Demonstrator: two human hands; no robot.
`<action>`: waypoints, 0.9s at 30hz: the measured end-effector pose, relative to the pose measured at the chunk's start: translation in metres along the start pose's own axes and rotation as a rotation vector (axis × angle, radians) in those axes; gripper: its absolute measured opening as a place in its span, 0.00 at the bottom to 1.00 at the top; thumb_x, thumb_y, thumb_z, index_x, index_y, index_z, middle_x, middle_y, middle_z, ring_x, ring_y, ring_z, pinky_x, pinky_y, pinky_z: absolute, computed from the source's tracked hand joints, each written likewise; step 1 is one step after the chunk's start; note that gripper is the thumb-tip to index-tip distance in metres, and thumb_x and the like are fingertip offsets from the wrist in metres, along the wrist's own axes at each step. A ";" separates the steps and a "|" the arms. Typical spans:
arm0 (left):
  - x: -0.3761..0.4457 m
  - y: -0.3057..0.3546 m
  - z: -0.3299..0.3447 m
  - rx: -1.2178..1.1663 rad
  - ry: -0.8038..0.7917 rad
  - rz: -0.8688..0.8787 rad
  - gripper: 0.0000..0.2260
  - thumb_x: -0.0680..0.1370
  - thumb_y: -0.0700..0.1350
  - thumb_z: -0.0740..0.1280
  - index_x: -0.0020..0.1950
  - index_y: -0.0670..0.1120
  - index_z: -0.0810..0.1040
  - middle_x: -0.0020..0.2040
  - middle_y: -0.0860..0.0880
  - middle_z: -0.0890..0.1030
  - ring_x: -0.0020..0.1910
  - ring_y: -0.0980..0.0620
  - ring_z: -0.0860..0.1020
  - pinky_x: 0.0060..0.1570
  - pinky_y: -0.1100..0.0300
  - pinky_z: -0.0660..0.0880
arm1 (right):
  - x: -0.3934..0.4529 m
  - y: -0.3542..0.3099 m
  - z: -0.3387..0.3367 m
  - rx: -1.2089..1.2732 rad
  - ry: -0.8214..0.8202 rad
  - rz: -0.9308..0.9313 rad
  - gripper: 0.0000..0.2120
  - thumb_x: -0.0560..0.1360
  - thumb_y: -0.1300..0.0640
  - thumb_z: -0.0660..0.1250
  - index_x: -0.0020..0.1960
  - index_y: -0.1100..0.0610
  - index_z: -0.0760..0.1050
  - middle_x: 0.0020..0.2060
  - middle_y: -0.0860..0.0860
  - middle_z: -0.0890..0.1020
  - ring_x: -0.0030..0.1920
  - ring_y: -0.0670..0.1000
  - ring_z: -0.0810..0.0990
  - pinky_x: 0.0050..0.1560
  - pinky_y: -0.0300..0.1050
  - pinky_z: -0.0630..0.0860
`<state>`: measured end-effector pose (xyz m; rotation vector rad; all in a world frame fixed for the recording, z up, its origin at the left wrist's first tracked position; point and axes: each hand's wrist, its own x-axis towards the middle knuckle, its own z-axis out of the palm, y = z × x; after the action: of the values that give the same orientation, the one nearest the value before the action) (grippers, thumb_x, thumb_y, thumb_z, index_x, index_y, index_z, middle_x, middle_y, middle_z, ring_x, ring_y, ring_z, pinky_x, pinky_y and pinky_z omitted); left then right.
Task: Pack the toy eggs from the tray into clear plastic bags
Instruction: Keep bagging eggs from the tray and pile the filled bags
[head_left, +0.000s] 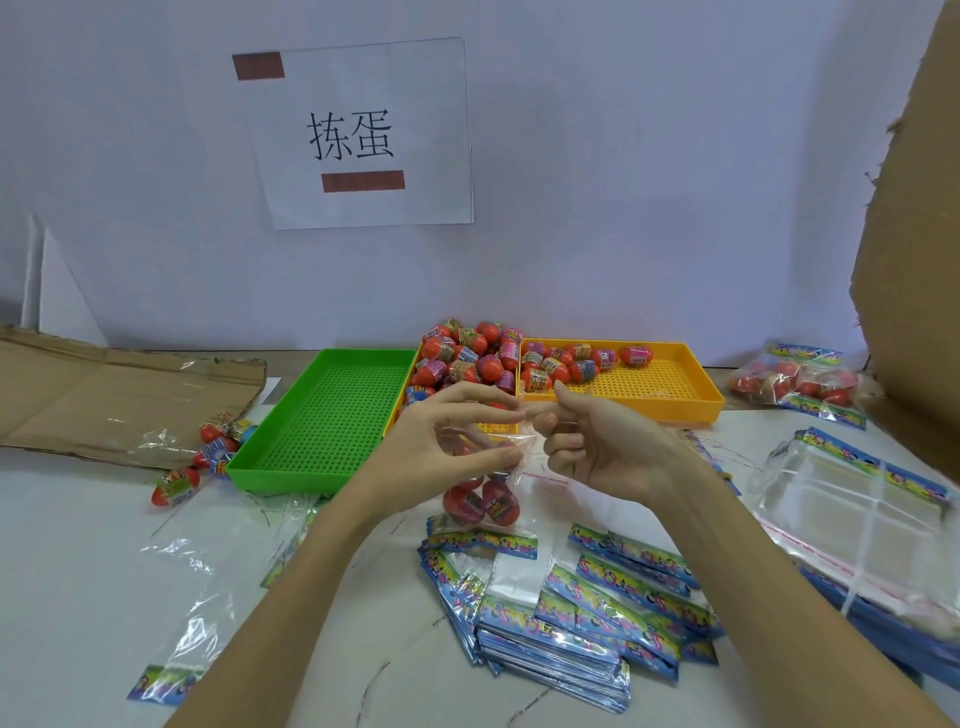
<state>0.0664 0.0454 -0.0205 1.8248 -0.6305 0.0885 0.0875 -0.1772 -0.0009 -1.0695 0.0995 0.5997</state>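
Observation:
A clear plastic bag (485, 512) with red toy eggs inside hangs above the table, its coloured header card at the bottom. My left hand (447, 436) pinches the bag's open top between thumb and fingers. My right hand (597, 447) is just right of that top edge, fingers curled, apparently pinching the flap. Behind my hands, red toy eggs (467, 358) are heaped in a yellow tray (498, 427). A second yellow tray (670, 387) holds a row of eggs along its far side.
A green tray (322, 415) stands left of the yellow ones, with loose eggs (213, 447) beside it. Stacks of clear bags with coloured headers (571, 618) lie in front and at right (857, 499). Filled bags (800, 384) lie far right. Cardboard (914, 260) rises at right.

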 end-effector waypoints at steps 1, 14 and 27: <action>0.000 0.000 0.000 0.001 -0.010 -0.001 0.16 0.75 0.43 0.79 0.63 0.47 0.86 0.67 0.54 0.81 0.47 0.47 0.87 0.49 0.57 0.81 | 0.000 0.001 0.001 -0.014 0.000 0.000 0.21 0.86 0.47 0.60 0.58 0.64 0.80 0.34 0.49 0.72 0.29 0.44 0.63 0.25 0.35 0.64; 0.000 0.000 -0.001 0.090 0.032 -0.100 0.14 0.74 0.52 0.79 0.58 0.52 0.87 0.55 0.56 0.82 0.46 0.53 0.86 0.46 0.63 0.78 | 0.004 -0.007 -0.012 -0.374 0.462 -0.329 0.28 0.82 0.32 0.54 0.61 0.52 0.80 0.37 0.53 0.74 0.27 0.46 0.67 0.27 0.39 0.64; 0.005 0.014 -0.001 -0.431 0.412 -0.270 0.13 0.69 0.45 0.80 0.52 0.43 0.88 0.53 0.46 0.88 0.47 0.45 0.88 0.38 0.53 0.85 | -0.004 0.005 0.005 -0.916 0.066 -0.518 0.09 0.76 0.44 0.74 0.50 0.49 0.86 0.44 0.47 0.88 0.47 0.47 0.85 0.45 0.37 0.80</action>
<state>0.0648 0.0416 -0.0055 1.3999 -0.0962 0.1319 0.0808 -0.1729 -0.0012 -1.9154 -0.4271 0.1086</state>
